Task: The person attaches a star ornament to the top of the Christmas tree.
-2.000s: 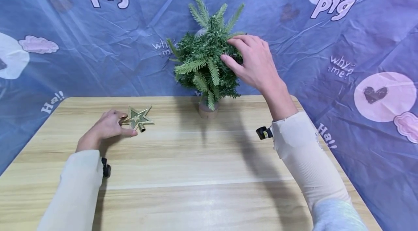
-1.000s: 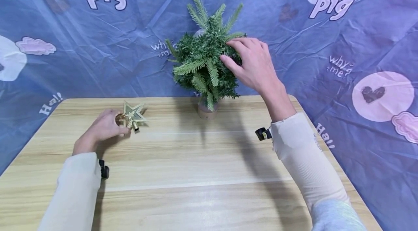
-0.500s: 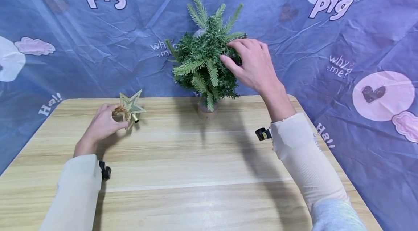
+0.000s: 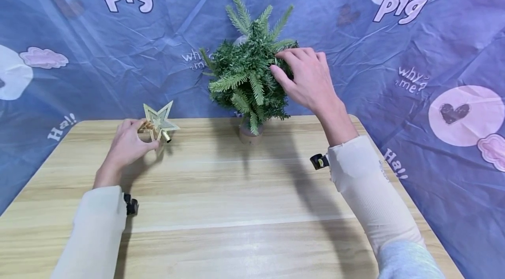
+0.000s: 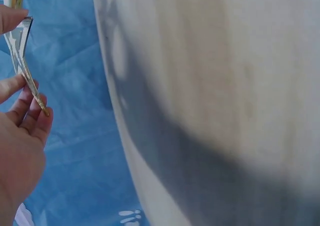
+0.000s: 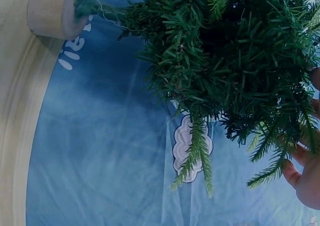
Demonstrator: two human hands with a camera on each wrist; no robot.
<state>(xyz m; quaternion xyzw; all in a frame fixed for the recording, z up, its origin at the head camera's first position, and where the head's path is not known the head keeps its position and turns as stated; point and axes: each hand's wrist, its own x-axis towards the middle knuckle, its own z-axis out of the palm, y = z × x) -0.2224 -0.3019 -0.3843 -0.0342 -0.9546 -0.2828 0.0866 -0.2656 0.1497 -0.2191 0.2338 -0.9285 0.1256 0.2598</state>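
Observation:
A gold star (image 4: 161,120) with a short tube at its base is pinched by the left hand (image 4: 128,145), above the table's back left. From the left wrist view, the star (image 5: 22,60) is seen nearly edge-on between the thumb and fingers of the left hand (image 5: 22,151). A small green artificial tree (image 4: 248,77) stands upright on a round wooden base (image 4: 250,135) at the table's back middle. At its upper right side, the right hand (image 4: 309,77) has fingers bent among the branches; in the right wrist view the right hand (image 6: 307,173) touches the tree (image 6: 215,65), with fingertips partly hidden.
The wooden table (image 4: 205,209) ends just behind the tree. A blue printed cloth (image 4: 165,42) hangs behind and beside it. Black wrist cameras sit at both sleeves.
The left hand has lifted the star off the table and tilted it more upright, moving it slightly towards the back. The right hand and the tree have hardly moved.

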